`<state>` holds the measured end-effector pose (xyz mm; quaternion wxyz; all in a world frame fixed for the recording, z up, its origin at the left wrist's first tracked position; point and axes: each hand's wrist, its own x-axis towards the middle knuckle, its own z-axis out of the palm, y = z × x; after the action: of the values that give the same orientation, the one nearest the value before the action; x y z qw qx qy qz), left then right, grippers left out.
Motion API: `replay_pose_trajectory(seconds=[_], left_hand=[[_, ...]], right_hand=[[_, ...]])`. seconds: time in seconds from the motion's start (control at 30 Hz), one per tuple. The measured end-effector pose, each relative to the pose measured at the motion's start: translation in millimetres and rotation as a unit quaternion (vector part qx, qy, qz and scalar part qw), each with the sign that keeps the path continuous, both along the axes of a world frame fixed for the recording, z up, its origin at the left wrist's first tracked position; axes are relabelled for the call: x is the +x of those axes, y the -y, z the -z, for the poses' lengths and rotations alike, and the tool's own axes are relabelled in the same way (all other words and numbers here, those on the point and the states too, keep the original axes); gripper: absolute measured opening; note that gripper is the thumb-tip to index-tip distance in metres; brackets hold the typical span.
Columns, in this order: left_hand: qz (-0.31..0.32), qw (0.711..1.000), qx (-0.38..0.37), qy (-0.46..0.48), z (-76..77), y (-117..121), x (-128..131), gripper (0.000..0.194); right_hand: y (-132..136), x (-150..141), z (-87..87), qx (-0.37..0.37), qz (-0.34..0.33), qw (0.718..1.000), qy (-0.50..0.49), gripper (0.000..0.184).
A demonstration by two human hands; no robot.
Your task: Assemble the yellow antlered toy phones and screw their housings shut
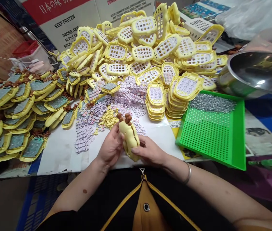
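Between my hands is a yellow plastic toy phone case with brown antler-like knobs on top, held upright and edge-on, a dark gap running down its side. My left hand grips its left side. My right hand closes round its lower right, thumb on the shell. Just behind it lie a small heap of little yellow parts and many white keypad pieces with printed marks. Stacks of yellow front shells with keypads fitted stand to the right of these.
A large pile of yellow shells fills the back. Rows of half shells with grey-green boards lie left. At right are a green perforated tray holding metal screws and a steel bowl. Printed cartons stand behind.
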<state>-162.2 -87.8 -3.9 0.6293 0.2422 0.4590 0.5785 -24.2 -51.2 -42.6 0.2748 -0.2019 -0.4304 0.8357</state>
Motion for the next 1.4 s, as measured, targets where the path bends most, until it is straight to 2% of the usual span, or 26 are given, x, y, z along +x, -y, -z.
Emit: replay_pose_trajectory(seconds=[0.13,0.2,0.23,0.3,0.37,0.43,0.5,0.6,0.77,0.83,0.93,1.1,1.17,1.3,1.4], left_hand=[[0.052,0.997,-0.016,0.046,-2.1,2.7,-11.0,0.055],[0.066,0.997,-0.028,0.041,-2.5,3.6,-10.2,0.053],[0.06,0.997,-0.031,0.035,-2.7,3.5,-8.4,0.052],[0.019,0.999,-0.028,0.026,-3.3,2.3,-3.5,0.049],[-0.02,0.999,-0.021,0.023,-4.4,0.4,1.5,0.048],[-0.037,0.999,-0.017,0.031,-5.8,-0.9,5.2,0.049],[-0.033,0.998,-0.021,0.042,-7.2,-1.4,7.4,0.051],[-0.021,0.997,-0.04,0.055,-9.7,-1.1,9.7,0.055],[-0.063,0.996,-0.039,0.041,-13.1,-1.9,14.3,0.047],[-0.059,0.997,-0.035,0.034,-12.8,-2.1,14.2,0.046],[-0.037,0.999,-0.009,0.01,-10.8,-1.4,11.6,0.05],[0.013,1.0,0.006,0.004,-11.2,-0.7,8.7,0.05],[0.023,1.0,0.007,0.004,-13.3,-1.2,8.6,0.05],[0.007,0.999,0.019,-0.04,-15.6,-0.1,8.0,0.047],[0.022,0.997,0.009,-0.07,-14.7,3.6,8.3,0.041]], right_hand=[[2.9,8.1,0.0,-0.057,-0.119,0.99,-0.054,0.06],[2.6,10.6,-0.5,-0.05,-0.141,0.987,-0.05,0.065],[2.1,11.6,-0.7,-0.017,-0.131,0.991,-0.033,0.068],[1.3,13.4,-1.0,0.111,-0.053,0.992,0.038,0.073],[1.6,14.5,-1.6,0.257,0.059,0.956,0.128,0.073],[3.1,14.9,-3.0,0.352,0.127,0.908,0.19,0.067],[4.9,15.1,-5.4,0.401,0.139,0.879,0.215,0.057],[5.5,16.6,-8.8,0.446,0.132,0.852,0.24,0.048],[-1.2,22.6,-10.7,0.508,0.133,0.802,0.284,0.045],[-5.0,24.8,-12.4,0.514,0.141,0.806,0.256,0.042],[-7.8,27.0,-16.7,0.521,0.188,0.814,0.177,0.034],[-2.5,27.7,-22.5,0.58,0.219,0.77,0.152,0.02],[-0.9,28.3,-23.6,0.587,0.225,0.764,0.148,0.02],[-4.5,34.0,-26.3,0.537,0.226,0.802,0.134,0.025],[-10.5,40.9,-30.7,0.504,0.271,0.809,0.135,0.028]])
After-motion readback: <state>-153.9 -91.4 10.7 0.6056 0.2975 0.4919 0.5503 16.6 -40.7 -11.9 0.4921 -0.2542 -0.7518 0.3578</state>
